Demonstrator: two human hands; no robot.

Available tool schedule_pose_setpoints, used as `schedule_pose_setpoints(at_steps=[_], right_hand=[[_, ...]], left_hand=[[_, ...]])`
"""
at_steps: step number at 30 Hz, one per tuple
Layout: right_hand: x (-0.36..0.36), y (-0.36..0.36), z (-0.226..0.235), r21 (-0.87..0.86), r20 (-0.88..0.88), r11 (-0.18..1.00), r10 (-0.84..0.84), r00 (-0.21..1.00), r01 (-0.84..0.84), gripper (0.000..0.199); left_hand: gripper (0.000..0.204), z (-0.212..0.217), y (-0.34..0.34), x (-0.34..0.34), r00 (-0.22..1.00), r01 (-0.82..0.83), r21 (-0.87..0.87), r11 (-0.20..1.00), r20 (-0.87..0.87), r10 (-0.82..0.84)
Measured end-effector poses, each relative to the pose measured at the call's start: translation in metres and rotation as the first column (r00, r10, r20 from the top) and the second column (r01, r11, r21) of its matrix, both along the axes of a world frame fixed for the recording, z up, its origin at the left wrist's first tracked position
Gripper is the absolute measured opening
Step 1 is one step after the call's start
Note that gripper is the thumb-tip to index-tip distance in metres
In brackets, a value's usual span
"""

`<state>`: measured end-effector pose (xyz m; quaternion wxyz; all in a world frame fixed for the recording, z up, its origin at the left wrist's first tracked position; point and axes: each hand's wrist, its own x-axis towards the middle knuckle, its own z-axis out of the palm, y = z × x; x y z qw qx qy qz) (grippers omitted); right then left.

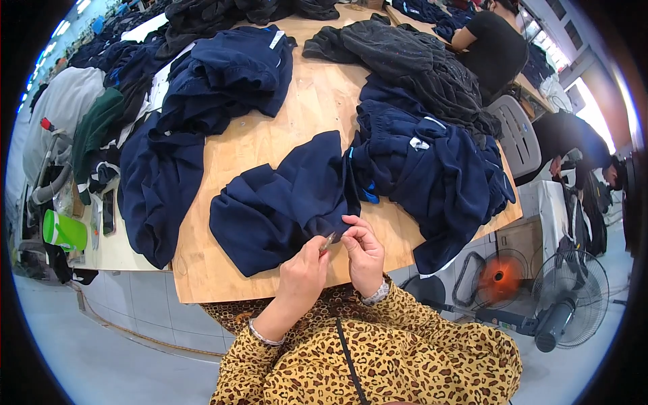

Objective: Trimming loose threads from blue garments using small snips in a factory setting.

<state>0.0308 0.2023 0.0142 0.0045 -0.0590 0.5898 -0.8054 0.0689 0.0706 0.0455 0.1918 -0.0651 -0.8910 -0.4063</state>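
Observation:
On the wooden table (317,88), close to its front edge, lies a dark navy garment (277,202), loosely spread and creased. My left hand (304,273) is closed around a small pointed metal tool, like thread snips (328,241), whose tip sticks out toward my other hand. My right hand (364,256) is at the garment's near right edge with thumb and fingers brought together; what they pinch, if anything, is too small to make out. Both hands are close together over the table's front edge.
Navy garments (432,162) are heaped at right, more (229,74) at back left, with dark speckled clothing (412,61) behind. A green container (65,231) and a phone (109,212) are at left. Fans (570,300) stand at lower right, beside a chair (516,135); two other people are at right.

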Motion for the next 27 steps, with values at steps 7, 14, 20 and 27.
schedule_pose_setpoints(at_steps=[7,14,20,27], right_hand=[[0.000,0.001,-0.002,-0.061,0.040,0.998,0.014,0.999,-0.011,0.007],[-0.001,-0.003,0.009,-0.218,0.187,0.976,0.037,0.982,0.005,0.024],[-0.001,-0.003,0.006,-0.133,0.065,0.989,0.069,0.995,-0.059,0.042],[-0.010,0.003,0.010,-0.198,0.135,0.979,-0.022,0.991,0.049,0.051]], left_hand=[[0.032,-0.006,-0.003,-0.002,0.999,-0.002,0.031,1.000,-0.033,0.003],[0.036,0.006,-0.007,-0.007,0.995,-0.090,0.263,0.960,0.067,0.075],[0.018,-0.002,-0.003,-0.023,1.000,0.014,0.045,0.999,-0.016,-0.013],[0.009,0.006,-0.029,-0.012,0.898,0.332,0.511,0.793,0.088,-0.432]])
